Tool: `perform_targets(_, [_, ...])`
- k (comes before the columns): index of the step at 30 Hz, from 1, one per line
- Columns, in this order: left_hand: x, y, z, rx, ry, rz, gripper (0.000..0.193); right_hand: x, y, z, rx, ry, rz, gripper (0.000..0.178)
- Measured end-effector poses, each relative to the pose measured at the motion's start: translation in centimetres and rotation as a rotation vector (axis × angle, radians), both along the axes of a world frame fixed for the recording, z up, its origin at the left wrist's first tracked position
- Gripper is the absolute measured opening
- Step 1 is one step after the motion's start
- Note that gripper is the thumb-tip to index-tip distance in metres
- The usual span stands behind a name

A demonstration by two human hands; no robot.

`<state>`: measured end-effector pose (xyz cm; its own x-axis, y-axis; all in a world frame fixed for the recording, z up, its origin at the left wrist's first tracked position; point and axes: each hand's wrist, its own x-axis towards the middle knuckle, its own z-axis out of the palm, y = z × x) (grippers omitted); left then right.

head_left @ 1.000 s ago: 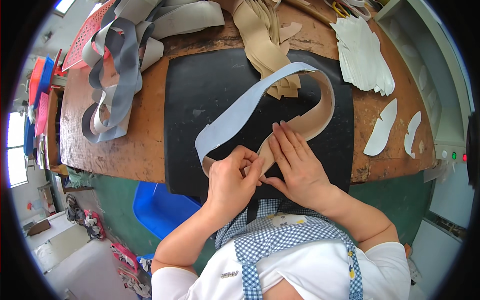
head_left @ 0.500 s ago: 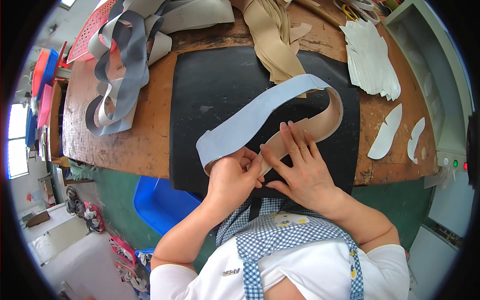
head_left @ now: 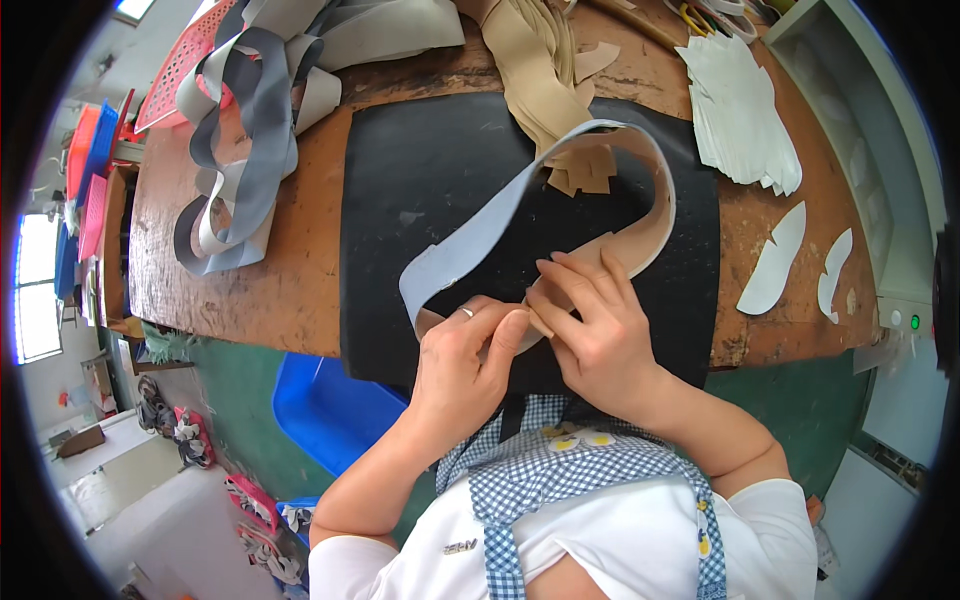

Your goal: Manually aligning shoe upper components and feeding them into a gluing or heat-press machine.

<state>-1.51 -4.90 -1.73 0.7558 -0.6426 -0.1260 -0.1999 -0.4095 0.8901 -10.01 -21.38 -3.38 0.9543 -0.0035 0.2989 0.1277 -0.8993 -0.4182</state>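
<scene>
Fingers that lay outstretched across the tan lining half a second ago now bend inward, as the right hand [head_left: 597, 325] draws its fingertips closer to the left hand [head_left: 463, 355], which has turned enough to bring a ring [head_left: 466, 312] into sight. The looped band [head_left: 480, 235] has tipped, its blue face appearing narrower at the far end, and stacked tan strips [head_left: 583, 178], largely covered moments earlier, show more through the loop.

Free black mat [head_left: 400, 160] left of band [head_left: 484, 228]
</scene>
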Motion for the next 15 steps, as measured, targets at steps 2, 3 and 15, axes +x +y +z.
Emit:
perform_targets(2, [0.0,-0.1,0.1,0.010,-0.029,-0.028,0.021,0.4,-0.9,-0.3,0.153,-0.085,-0.060,0.026])
perform_targets(3, [0.0,-0.2,0.3,0.021,-0.056,-0.054,0.023,0.6,-1.5,-0.4,0.228,-0.147,-0.164,0.021])
perform_targets(15, [1.3,-2.9,0.6,0.125,-0.194,-0.149,0.025,-0.8,-3.0,0.7,0.585,0.060,-0.258,0.025])
